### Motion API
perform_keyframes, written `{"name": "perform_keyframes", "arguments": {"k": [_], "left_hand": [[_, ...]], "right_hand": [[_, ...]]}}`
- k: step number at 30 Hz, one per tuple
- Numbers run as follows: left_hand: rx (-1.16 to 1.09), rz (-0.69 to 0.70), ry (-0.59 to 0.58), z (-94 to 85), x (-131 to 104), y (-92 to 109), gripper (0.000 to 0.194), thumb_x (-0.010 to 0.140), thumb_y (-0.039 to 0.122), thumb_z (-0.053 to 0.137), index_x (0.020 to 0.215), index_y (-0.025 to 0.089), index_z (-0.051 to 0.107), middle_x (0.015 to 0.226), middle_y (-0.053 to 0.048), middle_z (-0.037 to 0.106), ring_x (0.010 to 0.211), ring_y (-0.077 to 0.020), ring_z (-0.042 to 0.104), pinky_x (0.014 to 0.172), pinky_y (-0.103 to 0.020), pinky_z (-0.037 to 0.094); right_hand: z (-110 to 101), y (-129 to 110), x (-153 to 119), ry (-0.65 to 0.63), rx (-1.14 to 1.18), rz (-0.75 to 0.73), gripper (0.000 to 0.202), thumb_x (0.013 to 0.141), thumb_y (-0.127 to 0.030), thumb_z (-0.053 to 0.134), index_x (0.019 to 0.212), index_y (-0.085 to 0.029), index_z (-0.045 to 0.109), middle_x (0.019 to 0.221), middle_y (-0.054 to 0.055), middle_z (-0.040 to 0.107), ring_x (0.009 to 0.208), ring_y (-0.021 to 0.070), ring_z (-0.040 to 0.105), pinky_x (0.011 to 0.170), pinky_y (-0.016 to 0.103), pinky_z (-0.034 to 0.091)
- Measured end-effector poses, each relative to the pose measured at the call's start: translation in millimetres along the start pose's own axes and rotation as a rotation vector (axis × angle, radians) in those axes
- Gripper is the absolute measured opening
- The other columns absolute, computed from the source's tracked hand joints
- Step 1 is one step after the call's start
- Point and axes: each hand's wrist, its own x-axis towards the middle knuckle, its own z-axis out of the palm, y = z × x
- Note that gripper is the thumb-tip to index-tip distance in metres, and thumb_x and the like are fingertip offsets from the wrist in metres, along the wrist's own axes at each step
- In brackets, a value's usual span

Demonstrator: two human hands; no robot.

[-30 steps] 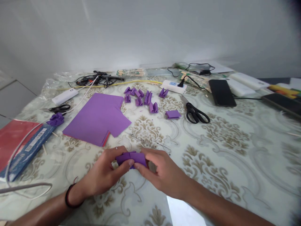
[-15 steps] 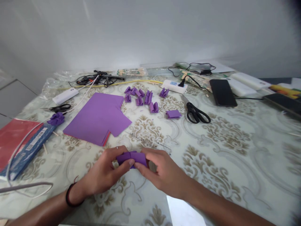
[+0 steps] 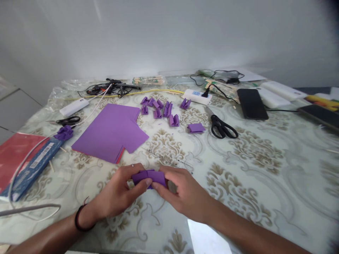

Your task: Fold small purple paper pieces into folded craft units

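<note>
A strip of folded purple paper (image 3: 156,177) is held between both hands, low above the patterned tablecloth. My left hand (image 3: 124,190) grips its left end, thumb in front and fingers behind. On the other end, my right hand (image 3: 182,188) pinches it the same way, and the two thumb tips nearly meet at the middle. The fingers behind the paper are mostly hidden. Beyond the hands lie several small folded purple paper pieces (image 3: 174,120), a flatter folded piece (image 3: 196,128) and a stack of purple sheets (image 3: 106,132) with red showing beneath.
Black-handled scissors (image 3: 222,127) lie right of the folded pieces; another pair (image 3: 69,121) is at left. A white power strip (image 3: 197,96), a black phone (image 3: 252,104) and a glue gun (image 3: 113,86) with cables are at the back. A red packet (image 3: 18,155) lies left.
Both hands keep almost the same grip on the folded purple paper. The view has shifted very slightly; nothing on the table has been moved.
</note>
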Motion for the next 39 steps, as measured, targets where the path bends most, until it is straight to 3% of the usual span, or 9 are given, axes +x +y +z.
{"name": "perform_keyframes", "arguments": {"k": [17,39], "left_hand": [[0.007,0.011,0.018,-0.4,0.5,2.0,0.028,0.098,0.036,0.06,0.074,0.021,0.06,0.07,0.001,0.062,0.067,-0.0168,0.056,0.063,-0.028,0.045],[0.028,-0.002,-0.047,-1.4,1.3,2.6,0.028,0.1,0.034,0.057,0.076,0.021,0.054,0.071,0.003,0.056,0.067,-0.015,0.052,0.063,-0.026,0.041]], "right_hand": [[0.8,1.7,-0.9,-0.007,-0.022,-0.004,0.034,0.101,-0.026,0.058,0.071,-0.023,0.042,0.071,-0.002,0.051,0.065,0.0151,0.051,0.061,0.028,0.039],[0.4,1.8,-1.2,-0.027,-0.028,0.003,0.03,0.102,-0.029,0.056,0.074,-0.022,0.046,0.072,-0.001,0.053,0.067,0.016,0.053,0.063,0.029,0.038]]}}
